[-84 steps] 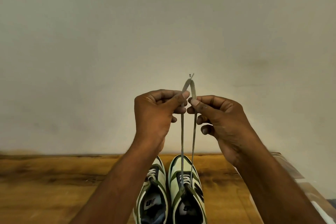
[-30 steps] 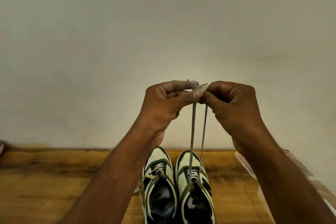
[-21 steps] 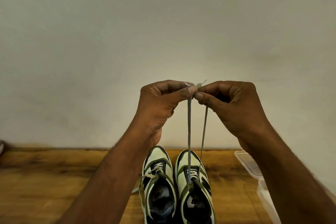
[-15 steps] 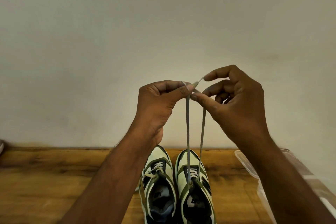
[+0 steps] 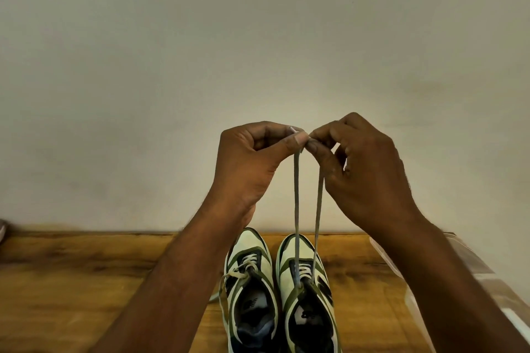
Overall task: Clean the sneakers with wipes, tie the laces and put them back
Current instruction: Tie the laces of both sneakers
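The left hand (image 5: 252,163) pinches one lace (image 5: 296,209) end between thumb and forefinger; the right hand (image 5: 364,169) pinches the other, fingertips nearly touching. Both strands run taut down to the right sneaker (image 5: 307,289), just beside the left sneaker (image 5: 249,286) on the wooden tabletop (image 5: 86,281).

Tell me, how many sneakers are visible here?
2. The left sneaker and the right sneaker stand side by side on the wooden surface, below the hands; their heels are out of frame.
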Motion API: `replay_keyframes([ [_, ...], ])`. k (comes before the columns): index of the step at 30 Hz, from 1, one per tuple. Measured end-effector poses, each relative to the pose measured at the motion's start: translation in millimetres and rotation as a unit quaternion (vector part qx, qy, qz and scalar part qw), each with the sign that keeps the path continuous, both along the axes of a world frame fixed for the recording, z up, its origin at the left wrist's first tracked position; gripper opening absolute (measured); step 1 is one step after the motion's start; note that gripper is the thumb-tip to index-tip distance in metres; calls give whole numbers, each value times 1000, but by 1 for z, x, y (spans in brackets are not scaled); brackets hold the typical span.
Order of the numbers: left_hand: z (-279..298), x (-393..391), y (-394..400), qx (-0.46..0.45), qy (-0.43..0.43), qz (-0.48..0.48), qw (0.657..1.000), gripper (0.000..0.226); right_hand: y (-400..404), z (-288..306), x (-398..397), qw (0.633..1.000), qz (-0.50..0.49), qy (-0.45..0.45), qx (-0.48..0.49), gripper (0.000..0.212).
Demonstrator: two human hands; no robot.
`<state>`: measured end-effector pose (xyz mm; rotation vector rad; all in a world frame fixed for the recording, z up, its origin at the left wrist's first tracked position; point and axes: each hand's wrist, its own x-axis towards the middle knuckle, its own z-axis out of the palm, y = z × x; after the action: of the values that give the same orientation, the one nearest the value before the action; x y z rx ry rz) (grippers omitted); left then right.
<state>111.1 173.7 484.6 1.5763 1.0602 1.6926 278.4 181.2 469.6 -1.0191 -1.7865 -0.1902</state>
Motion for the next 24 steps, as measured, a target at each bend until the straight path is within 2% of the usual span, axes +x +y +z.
replay_keyframes([
  [4,0,0,1,-3,21,5,1000,16,1,1,1,995,63,15,-76,2],
  [8,0,-2,2,-35,27,-9,999,16,1,2,1,994,65,2,-92,17],
  [16,0,-1,1,-100,-16,-39,994,8,-6,-1,2,993,-48,19,108,18],
  [20,-1,1,1,-128,-65,-73,987,8,-8,-5,1,978,-30,-16,208,7],
  [24,-2,2,2,-158,-97,-87,979,7,-4,-11,3,971,-13,-45,234,9],
])
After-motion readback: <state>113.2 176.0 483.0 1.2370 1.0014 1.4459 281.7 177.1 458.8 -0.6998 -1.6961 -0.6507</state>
